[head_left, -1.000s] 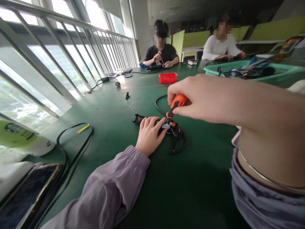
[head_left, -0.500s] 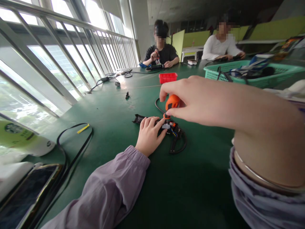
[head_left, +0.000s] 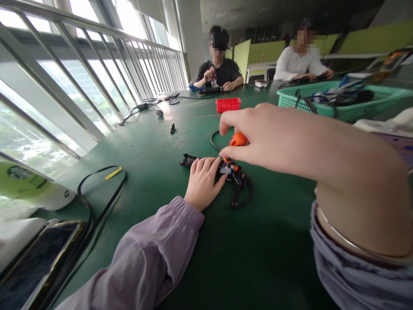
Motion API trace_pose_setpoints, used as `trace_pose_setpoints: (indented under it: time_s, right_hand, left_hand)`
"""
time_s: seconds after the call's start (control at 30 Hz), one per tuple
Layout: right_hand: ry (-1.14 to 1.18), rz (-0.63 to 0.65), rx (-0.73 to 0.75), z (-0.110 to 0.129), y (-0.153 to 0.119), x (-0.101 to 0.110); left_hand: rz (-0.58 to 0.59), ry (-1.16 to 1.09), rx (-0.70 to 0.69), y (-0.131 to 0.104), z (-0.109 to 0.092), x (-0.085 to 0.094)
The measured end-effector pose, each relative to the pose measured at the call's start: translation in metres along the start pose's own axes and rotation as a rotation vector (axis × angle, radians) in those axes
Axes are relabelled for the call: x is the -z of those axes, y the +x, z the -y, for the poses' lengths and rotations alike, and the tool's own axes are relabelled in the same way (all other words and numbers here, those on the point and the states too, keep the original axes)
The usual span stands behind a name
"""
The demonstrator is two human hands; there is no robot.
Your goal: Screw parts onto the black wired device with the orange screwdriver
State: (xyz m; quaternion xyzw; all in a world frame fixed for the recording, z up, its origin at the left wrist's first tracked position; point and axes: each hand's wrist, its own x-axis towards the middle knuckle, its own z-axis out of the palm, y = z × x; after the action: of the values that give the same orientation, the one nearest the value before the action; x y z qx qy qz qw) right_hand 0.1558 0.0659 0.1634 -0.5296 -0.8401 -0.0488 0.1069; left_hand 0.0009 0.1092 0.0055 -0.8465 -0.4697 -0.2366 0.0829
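Note:
Against the green table lies a long black device [head_left: 186, 160], its casing opened. A grey block [head_left: 226, 171], orange bits and thin blue and yellow wires show at its right end, with a black cable curving around it. My left hand [head_left: 204, 178] rests over the device, fingers wrapped on it, holding it down. Above that wired end, my right hand [head_left: 258, 137] grips an orange-and-black screwdriver [head_left: 238, 139] between thumb and fingers, handle up. Its lower end points at the device; the tip is hidden.
Beyond my hands stands a red tray [head_left: 228, 105]. A teal basket [head_left: 342, 113] with cables is at right. At left are a phone [head_left: 35, 262], a black strap [head_left: 106, 206] and a green-white cup [head_left: 32, 187]. A small black piece [head_left: 173, 128] lies farther off. Two people sit opposite.
My right hand has shifted slightly to the right, and the screwdriver's handle has turned and tilted within its fingers. My left hand and the device stay in place.

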Motion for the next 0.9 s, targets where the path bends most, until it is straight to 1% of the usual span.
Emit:
trace_pose_setpoints:
  time_s: [0.1, 0.17, 0.27, 0.4, 0.47, 0.6, 0.77, 0.83, 0.9]
  right_hand:
    - [-0.002, 0.049, 0.002, 0.003, 0.0031, -0.0003]
    - [-0.005, 0.046, 0.017, 0.0053, 0.0056, -0.0006]
    - [-0.007, 0.007, 0.018, 0.0071, 0.0076, -0.0013]
    - [-0.002, -0.072, 0.04, 0.0038, 0.0071, -0.0028]
    - [-0.009, -0.081, 0.051, 0.0016, 0.007, -0.0032]
    - [0.001, -0.019, 0.04, 0.0017, 0.0071, -0.0037]
    - [0.02, -0.028, 0.068, 0.0056, 0.0052, -0.0024]
    - [0.026, 0.021, 0.056, 0.0064, 0.0042, -0.0007]
    - [0.028, 0.044, 0.042, 0.0062, 0.0035, 0.0009]
  left_hand:
    - [-0.002, -0.004, 0.0, -0.0002, -0.0001, 0.0]
    - [-0.003, -0.005, 0.001, -0.0002, -0.0002, 0.0001]
    - [0.0, -0.003, 0.003, -0.0001, -0.0002, 0.0001]
    - [0.006, -0.008, 0.002, 0.0002, -0.0007, 0.0006]
    - [0.011, -0.013, 0.003, 0.0004, -0.0012, 0.0014]
    - [0.014, -0.015, 0.007, 0.0003, -0.0017, 0.0024]
    - [-0.006, -0.013, 0.0, -0.0003, -0.0003, 0.0004]
    - [-0.01, -0.01, -0.003, -0.0006, 0.0001, -0.0005]
    - [-0.009, -0.009, -0.006, -0.0007, 0.0002, -0.0007]
